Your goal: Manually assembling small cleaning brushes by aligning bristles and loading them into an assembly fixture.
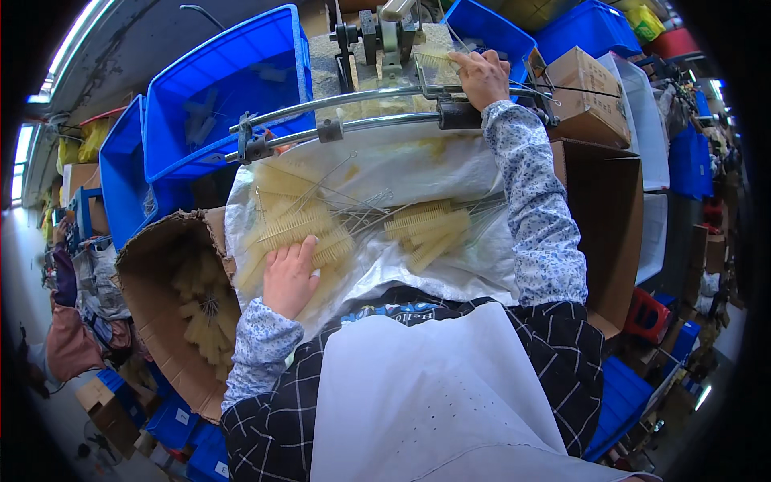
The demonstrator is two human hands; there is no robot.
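Note:
My left hand (290,277) lies palm down on a pile of pale yellow twisted-wire brushes (293,221), its fingers stretched over the bristles. Thin wire stems stick out of the pile to the right. A second bunch of brushes (430,229) rests beside it on the white sheet (377,173) across my lap. Farther off, my right hand (484,78) is closed at a bent wire bracket on the machine (390,44). Pinched in its fingers is another brush (434,60), its bristles pointing left; the fingertips are partly hidden.
Two metal bars (361,112) cross in front of the machine. A large blue bin (229,96) with pale pieces stands at the far left. An open carton (173,297) of brushes is left of my lap, another carton (602,209) right. Another person's sleeve (64,277) shows at the left edge.

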